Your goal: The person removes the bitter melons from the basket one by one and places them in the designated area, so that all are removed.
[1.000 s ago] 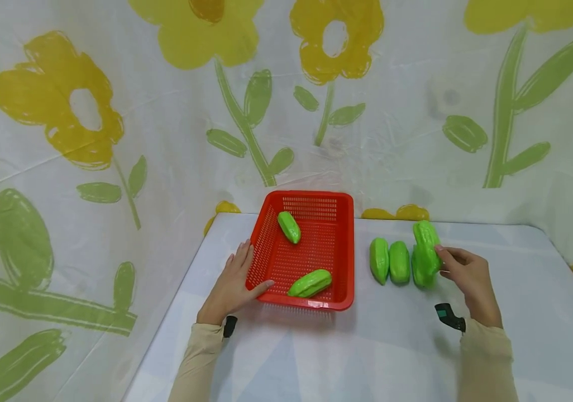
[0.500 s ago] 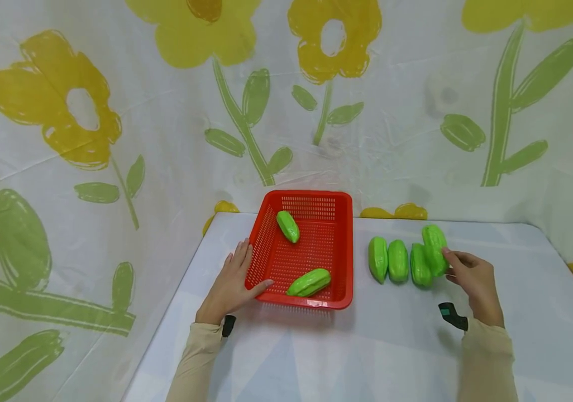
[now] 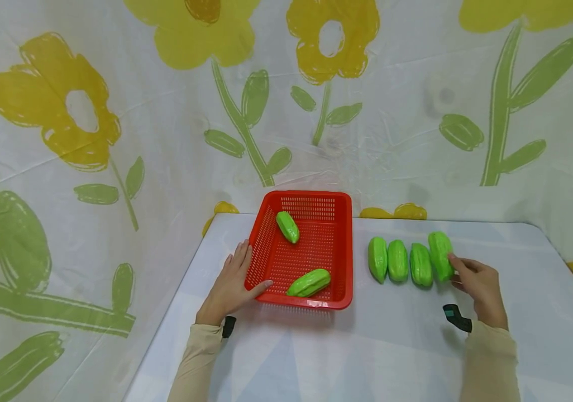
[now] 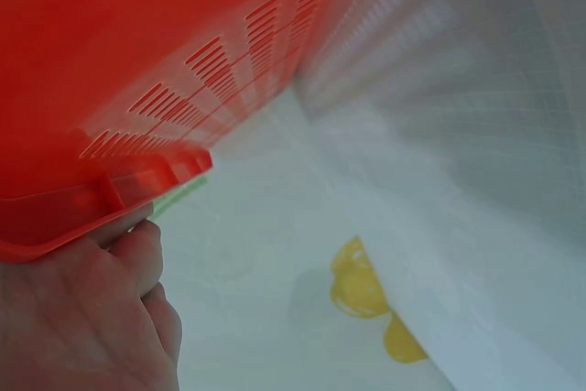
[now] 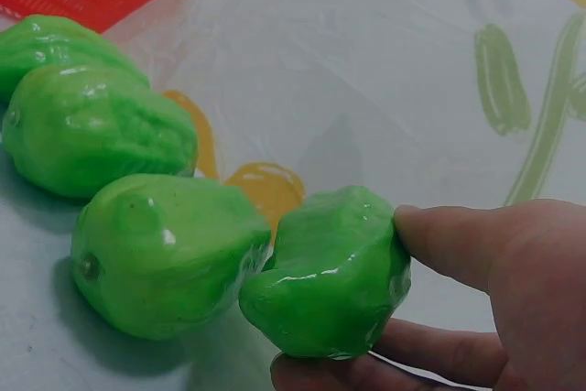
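Note:
My right hand pinches a glossy green ridged fruit between thumb and fingers. In the right wrist view this held fruit is close beside another green fruit, the rightmost of a row of three on the table. Whether the held one rests on the table is hard to tell. My left hand lies against the near left corner of a red plastic basket, fingers straight along its side and thumb at the rim. Two green fruits lie in the basket, one far left, one near the front.
The other two fruits of the row, the left one and the middle one, lie right of the basket. A white table runs up to a flower-printed curtain at the back and left.
My right hand has moved right and slightly toward me with the held fruit, from overlapping the row's rightmost fruit to its right side. My left hand and the basket have stayed put.

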